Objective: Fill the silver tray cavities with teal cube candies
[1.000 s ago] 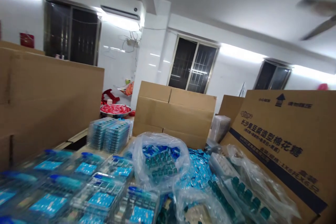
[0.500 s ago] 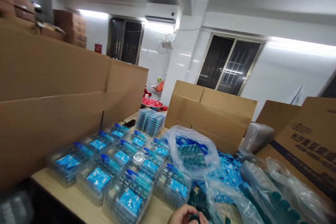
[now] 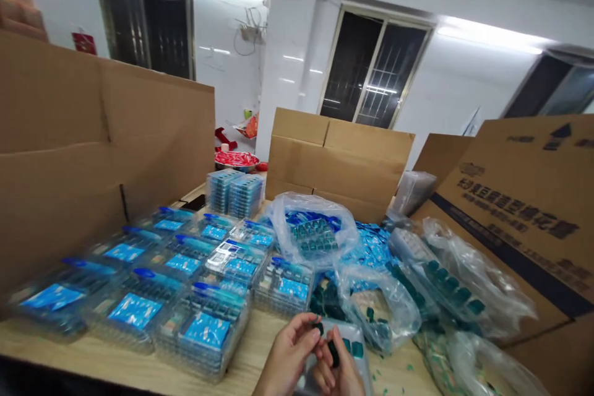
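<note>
Whereas the hands barely enter the lower edge of view half a second earlier, both are now fully visible over the pale tray (image 3: 341, 326), which places the work at the handling of single pieces. The left hand (image 3: 290, 346) pinches a dark piece (image 3: 318, 327) between thumb and fingers; the right hand (image 3: 341, 368), fingers curled, grips a second dark piece (image 3: 333, 353). Green pieces (image 3: 357, 349) sit in the tray; stacked packs (image 3: 204, 331) stand left of it.

Reaching up from the bottom edge with bare left hand (image 3: 293, 345) slanted toward the right and right hand (image 3: 341, 368) more upright, close beside it. Pinching between left thumb (image 3: 310, 340) and forefinger (image 3: 304, 320); gripping with right fingers (image 3: 325, 374) curled inward. Showing left wrist (image 3: 269, 380) uncovered.
</note>
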`<state>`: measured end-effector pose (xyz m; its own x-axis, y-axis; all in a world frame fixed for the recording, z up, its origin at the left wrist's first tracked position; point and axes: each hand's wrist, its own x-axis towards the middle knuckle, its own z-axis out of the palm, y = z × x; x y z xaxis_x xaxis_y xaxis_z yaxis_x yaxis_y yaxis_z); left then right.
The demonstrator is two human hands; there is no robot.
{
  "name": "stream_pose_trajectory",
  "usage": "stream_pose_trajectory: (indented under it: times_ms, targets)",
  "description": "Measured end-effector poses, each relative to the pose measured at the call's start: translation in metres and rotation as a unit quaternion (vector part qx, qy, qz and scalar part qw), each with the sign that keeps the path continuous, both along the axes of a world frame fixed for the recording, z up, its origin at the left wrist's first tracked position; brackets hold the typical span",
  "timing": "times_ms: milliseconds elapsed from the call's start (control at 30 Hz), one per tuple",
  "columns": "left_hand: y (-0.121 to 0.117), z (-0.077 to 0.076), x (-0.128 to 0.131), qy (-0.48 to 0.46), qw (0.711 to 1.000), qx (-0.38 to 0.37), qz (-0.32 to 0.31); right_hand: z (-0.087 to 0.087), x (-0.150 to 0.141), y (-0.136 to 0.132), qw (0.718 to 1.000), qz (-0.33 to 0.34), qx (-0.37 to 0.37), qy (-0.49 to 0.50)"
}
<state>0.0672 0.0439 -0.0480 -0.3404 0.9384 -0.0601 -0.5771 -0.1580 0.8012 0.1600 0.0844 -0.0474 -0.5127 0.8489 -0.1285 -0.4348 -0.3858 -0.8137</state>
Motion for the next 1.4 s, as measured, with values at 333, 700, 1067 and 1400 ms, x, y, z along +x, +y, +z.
stream_pose_trajectory:
  times_ms: [333, 700, 1067, 1400]
  targets:
    - [-0.023, 0.037, -0.012, 0.354, 0.928, 0.033, 0.113, 0.039, 0.008, -0.022, 0.986, -0.076, 0.099, -0.109]
    - [-0.045, 0.057, -0.026, 0.446, 0.892, 0.028, 0.062, 0.068, 0.019, -0.034, 0.966, -0.087, 0.162, -0.182]
    - [-0.040, 0.071, -0.023, 0.429, 0.903, 0.014, 0.027, 0.063, 0.025, -0.035, 0.943, -0.088, 0.248, -0.202]
    - [-0.016, 0.069, -0.013, 0.317, 0.947, -0.015, -0.058, 0.054, 0.043, -0.028, 0.954, -0.154, 0.195, -0.170]
